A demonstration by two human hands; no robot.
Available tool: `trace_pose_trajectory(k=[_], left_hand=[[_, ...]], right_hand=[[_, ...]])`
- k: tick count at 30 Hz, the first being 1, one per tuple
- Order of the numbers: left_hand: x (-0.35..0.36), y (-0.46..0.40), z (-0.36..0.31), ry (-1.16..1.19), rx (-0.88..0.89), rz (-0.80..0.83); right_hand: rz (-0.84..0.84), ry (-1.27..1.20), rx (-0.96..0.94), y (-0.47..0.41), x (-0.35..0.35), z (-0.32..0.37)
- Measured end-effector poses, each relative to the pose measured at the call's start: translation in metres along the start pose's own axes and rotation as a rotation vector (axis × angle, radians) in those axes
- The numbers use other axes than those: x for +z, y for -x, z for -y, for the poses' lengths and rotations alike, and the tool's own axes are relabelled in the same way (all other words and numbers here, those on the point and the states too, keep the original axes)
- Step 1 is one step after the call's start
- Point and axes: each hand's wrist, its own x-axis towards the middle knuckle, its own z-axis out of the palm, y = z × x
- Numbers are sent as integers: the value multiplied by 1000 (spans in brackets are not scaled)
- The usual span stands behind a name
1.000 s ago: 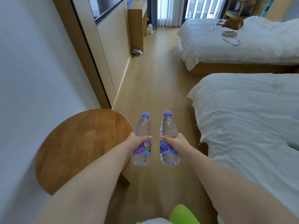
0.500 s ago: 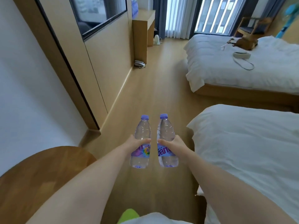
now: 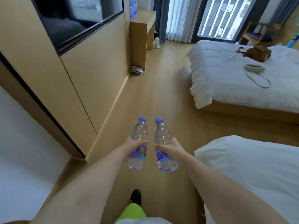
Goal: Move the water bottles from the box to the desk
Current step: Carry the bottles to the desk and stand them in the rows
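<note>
1. Since the earlier frame the round table has slid out of view; the desk (image 3: 142, 15) is nearer.
2. Left hand (image 3: 132, 145) grips one bottle (image 3: 138, 143), right hand (image 3: 171, 148) another bottle (image 3: 162, 143), both carried above the floor.
3. Step: carrying. Next, walk on and stand them on the desk.

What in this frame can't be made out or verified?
- Source box: not in the head view.
- Bottles on the desk: partly hidden by the wall panel, count unclear.
- Label of the left bottle: covered by the left hand.
- Right bottle: brand text partly under the right hand.
</note>
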Motion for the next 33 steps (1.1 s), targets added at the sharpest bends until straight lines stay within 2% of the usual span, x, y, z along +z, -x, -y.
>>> trace_pose_trajectory(k=[8,13,19,24,33], left_hand=[[-21,-145,-128,-88,13,-39],[-8,-235,-195,-133,41,-114],[25,-357,-270,-91,48,-165],[54,-436,-337,-33,10,-215],[74,-574,-446,-40,8,-208]], right_hand=[[-111,-90,28,-151,-34,112],[-189,-157,28,-250,-78,154],[-258,-123,17,-381,-149,191],[-212,-68,-12,-467,-210,236],[-184,-46,-16,-606,-286,310]])
